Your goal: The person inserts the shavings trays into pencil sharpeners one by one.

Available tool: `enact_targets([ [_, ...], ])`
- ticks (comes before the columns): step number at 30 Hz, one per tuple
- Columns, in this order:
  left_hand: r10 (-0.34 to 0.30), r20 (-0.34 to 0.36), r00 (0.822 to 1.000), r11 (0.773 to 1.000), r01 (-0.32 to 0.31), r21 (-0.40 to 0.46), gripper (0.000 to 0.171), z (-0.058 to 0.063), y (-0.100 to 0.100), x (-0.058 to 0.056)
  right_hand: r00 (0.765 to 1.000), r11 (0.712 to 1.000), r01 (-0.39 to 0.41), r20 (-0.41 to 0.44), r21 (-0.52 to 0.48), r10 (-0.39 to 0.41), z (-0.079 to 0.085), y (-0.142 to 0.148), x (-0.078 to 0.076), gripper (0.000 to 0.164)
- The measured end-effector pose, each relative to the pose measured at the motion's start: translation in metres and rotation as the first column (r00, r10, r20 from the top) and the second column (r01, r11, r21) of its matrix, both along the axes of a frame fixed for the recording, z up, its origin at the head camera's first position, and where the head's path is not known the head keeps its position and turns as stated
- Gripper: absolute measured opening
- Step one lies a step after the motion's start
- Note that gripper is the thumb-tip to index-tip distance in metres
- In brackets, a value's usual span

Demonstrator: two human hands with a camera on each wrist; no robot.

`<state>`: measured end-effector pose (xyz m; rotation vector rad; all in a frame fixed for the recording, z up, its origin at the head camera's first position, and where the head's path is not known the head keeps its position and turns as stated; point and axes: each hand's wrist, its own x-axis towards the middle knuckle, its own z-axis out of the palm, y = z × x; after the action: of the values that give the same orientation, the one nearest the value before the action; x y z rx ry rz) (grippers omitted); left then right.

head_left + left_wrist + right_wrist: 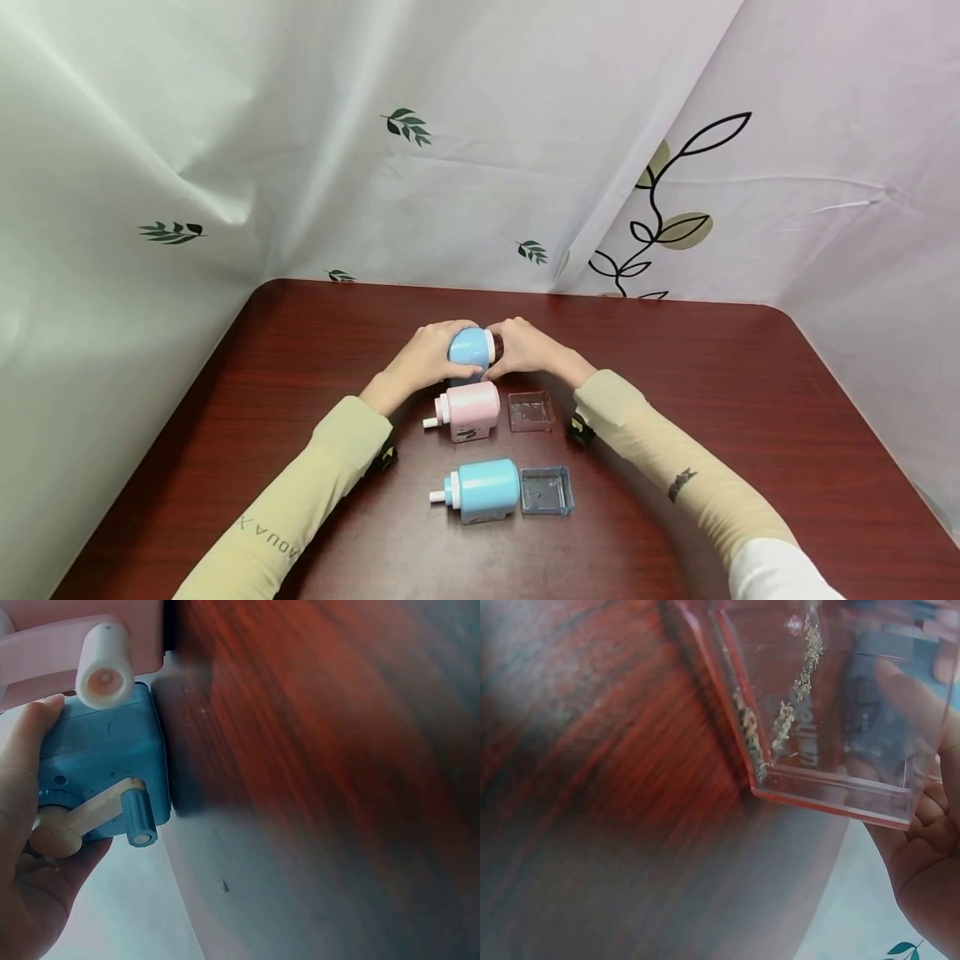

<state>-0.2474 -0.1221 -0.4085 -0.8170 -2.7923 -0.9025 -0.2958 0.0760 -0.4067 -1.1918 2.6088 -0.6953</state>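
Observation:
At the back of the row, my left hand [423, 357] grips a blue crank pencil sharpener [468, 347], thumb on the near side and fingers over the far side. The left wrist view shows its cream crank with a blue knob [139, 817]. My right hand [527, 345] pinches a dark see-through shavings tray [498, 347] at the sharpener's right end, partly hidden by the fingers. Just nearer lies a pink sharpener [474, 405], with its clear reddish tray [829, 786] beside it, holding some shavings. Closer still is a light blue sharpener [489, 490].
A clear bluish tray [547, 492] lies right of the light blue sharpener. Everything is on a dark red-brown wooden table [675, 367]. A white leaf-patterned sheet [465, 200] hangs behind the table's back edge and along its sides.

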Motion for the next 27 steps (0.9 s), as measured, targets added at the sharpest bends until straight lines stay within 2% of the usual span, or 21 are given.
enact_targets([
  [21, 0.011, 0.014, 1.000, 1.000, -0.011, -0.004, 0.060, 0.0029, -0.0015, 0.0010, 0.999, 1.000, -0.019, -0.031, 0.012, 0.019, -0.0012, -0.0025, -0.0023, 0.053],
  [27, 0.006, 0.019, 1.000, 1.000, -0.007, 0.019, 0.061, 0.0020, -0.0010, 0.0023, 1.000, 1.000, -0.004, 0.004, 0.002, 0.004, -0.0015, 0.0001, 0.0024, 0.055],
])
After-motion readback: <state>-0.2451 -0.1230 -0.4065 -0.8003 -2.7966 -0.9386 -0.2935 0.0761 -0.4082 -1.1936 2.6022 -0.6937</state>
